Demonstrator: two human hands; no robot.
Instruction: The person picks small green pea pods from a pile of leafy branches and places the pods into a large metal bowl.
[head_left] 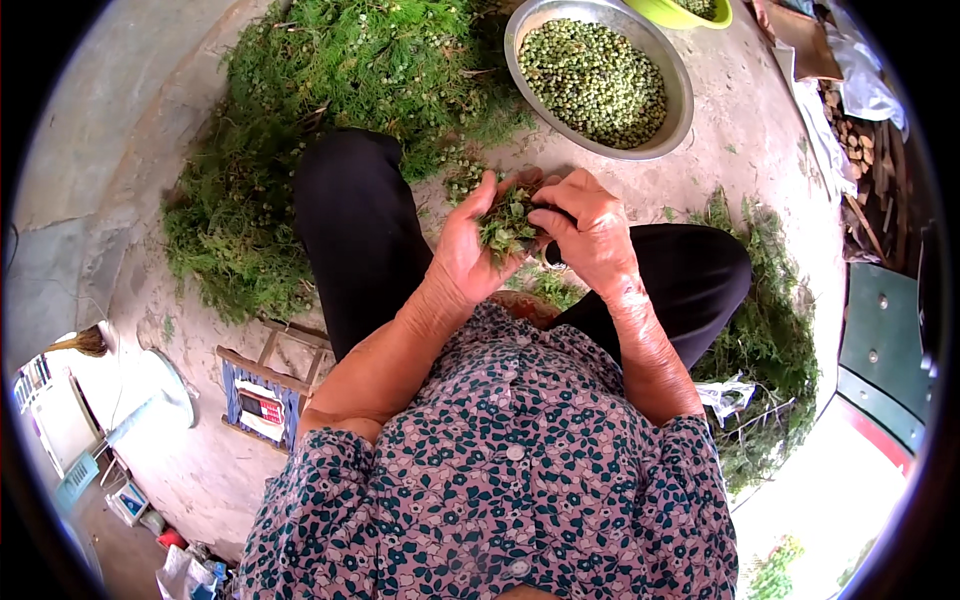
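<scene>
- Bare, pale floor (180, 420), seen wide from above; things set out around a seated person in dark trousers (350, 200).
- Leafy bunch (507, 222), one: held between the two hands, above the gap between the knees.
- Left hand (466, 240), cupped palm up, thumb raised, supporting the bunch. Likely fault: small pieces sliding out over the palm's edge, should the cup tilt or loosen.
- Right hand (592, 224), fingers curled in at the bunch's right edge; whether they pinch any part cannot be told. Likely fault: a hard tug scattering bits or pulling the bunch loose.
- Metal basin (684, 105), holding small round green fruits (592, 85); beyond the right hand, apart from it. Likely fault: spillage across the floor, should the right knee knock the rim.
- Yellow-green bowl (660, 14), partly in view, beside the basin.
- Feathery green heap (340, 70), large, beyond and beside the left knee. Likely fault: crushing, should that leg shift outward.
- Second green pile (780, 350), by the right leg, with clear plastic (727, 395) nearby; plastic could get mixed in if greens are gathered carelessly.
</scene>
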